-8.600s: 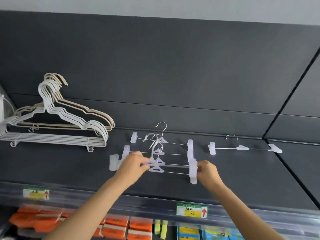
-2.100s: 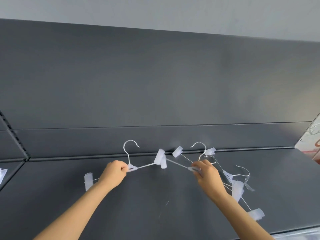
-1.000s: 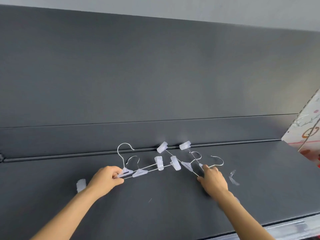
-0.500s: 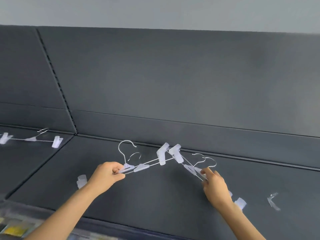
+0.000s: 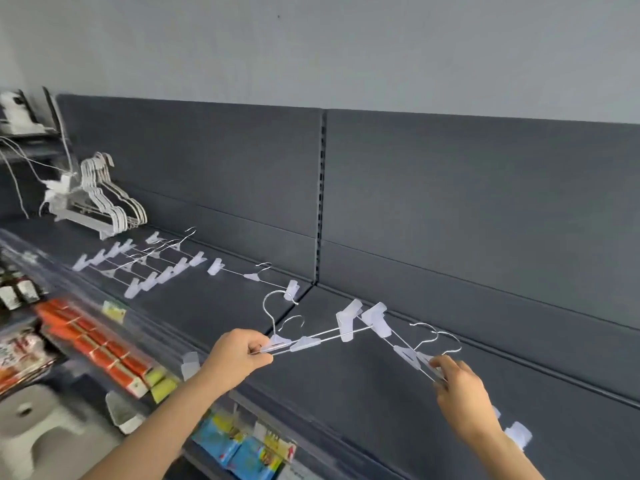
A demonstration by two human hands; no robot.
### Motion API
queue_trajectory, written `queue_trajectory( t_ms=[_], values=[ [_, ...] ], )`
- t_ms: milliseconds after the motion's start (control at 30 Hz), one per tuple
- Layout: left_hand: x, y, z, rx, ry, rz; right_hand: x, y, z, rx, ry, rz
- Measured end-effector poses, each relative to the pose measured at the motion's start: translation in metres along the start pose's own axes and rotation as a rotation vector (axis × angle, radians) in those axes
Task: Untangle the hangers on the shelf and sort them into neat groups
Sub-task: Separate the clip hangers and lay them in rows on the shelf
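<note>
My left hand [image 5: 236, 356] pinches the wire bars of two clip hangers [image 5: 304, 342], held just above the dark shelf [image 5: 346, 403]. My right hand [image 5: 457, 386] pinches the bars of another pair of clip hangers [image 5: 408, 353]. The white clips of both pairs meet between my hands. Further left on the shelf lies a neat row of clip hangers [image 5: 138, 265]. A single clip hanger [image 5: 254, 276] lies beside that row. A stack of white and beige coat hangers [image 5: 104, 202] sits at the far left.
The shelf's dark back panel [image 5: 450, 220] rises behind the hangers. Below the shelf edge are orange packets [image 5: 93, 344] and blue packets [image 5: 225, 441]. A white stool [image 5: 31, 427] stands at the lower left. Cables and a box [image 5: 20, 116] sit at the far left.
My view has swung left, bringing the sorted hanger groups and the lower shelf goods into sight. Both hands keep their grip on the hanger pairs, which are carried leftward along the shelf.
</note>
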State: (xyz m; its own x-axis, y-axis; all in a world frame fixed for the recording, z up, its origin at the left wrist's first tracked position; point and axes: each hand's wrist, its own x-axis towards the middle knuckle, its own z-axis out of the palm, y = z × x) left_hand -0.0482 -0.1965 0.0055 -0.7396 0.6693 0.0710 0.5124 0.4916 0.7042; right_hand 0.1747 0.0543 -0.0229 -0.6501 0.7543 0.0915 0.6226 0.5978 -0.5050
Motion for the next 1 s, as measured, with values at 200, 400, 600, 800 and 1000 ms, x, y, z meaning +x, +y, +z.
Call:
queue_trajectory(
  t_ms=[200, 400, 600, 800, 1000],
  values=[
    [0.009, -0.104, -0.1, -0.017, 0.053, -0.062, 0.006, -0.11, 0.071, 0.027, -0.026, -0.015],
    [0.04, -0.153, -0.137, 0.006, 0.001, -0.04, 0.019, -0.16, 0.106, 0.006, -0.001, 0.021],
    [0.095, -0.181, -0.138, 0.009, -0.071, 0.01, 0.043, -0.155, 0.118, 0.006, 0.132, 0.155],
    [0.151, -0.186, -0.124, 0.055, -0.163, 0.079, 0.069, -0.139, 0.133, -0.061, 0.147, 0.292],
    [0.186, -0.197, -0.117, 0.072, -0.272, 0.099, 0.077, -0.152, 0.147, -0.162, 0.101, 0.396]
  ],
)
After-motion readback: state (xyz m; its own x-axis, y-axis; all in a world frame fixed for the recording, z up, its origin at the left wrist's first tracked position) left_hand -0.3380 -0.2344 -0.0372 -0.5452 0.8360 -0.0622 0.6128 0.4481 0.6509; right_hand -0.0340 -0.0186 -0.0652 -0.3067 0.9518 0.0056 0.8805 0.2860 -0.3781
